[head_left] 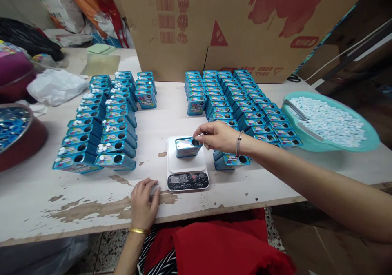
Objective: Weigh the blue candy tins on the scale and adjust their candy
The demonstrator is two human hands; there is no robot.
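Observation:
A blue candy tin [187, 149] with a round dark hole in its top stands on a white digital scale [186, 167], whose display shows digits like 1564. My right hand [214, 136] is at the hole, thumb and fingers pinched together. A small white candy seems to show at the fingertips, partly hidden by them. My left hand [144, 201] rests on the table near its front edge, left of the scale, thumb apart from the fingers. Just right of the scale, another blue tin [232, 161] stands partly under my right wrist.
Rows of blue tins [118, 146] with white candies on their tops stand at left. More tin rows [241, 99] stand right of centre. A turquoise basin [333, 144] holds white candies and a metal tool. A reddish bowl [33, 144] sits far left; a large cardboard box [180, 58] stands behind.

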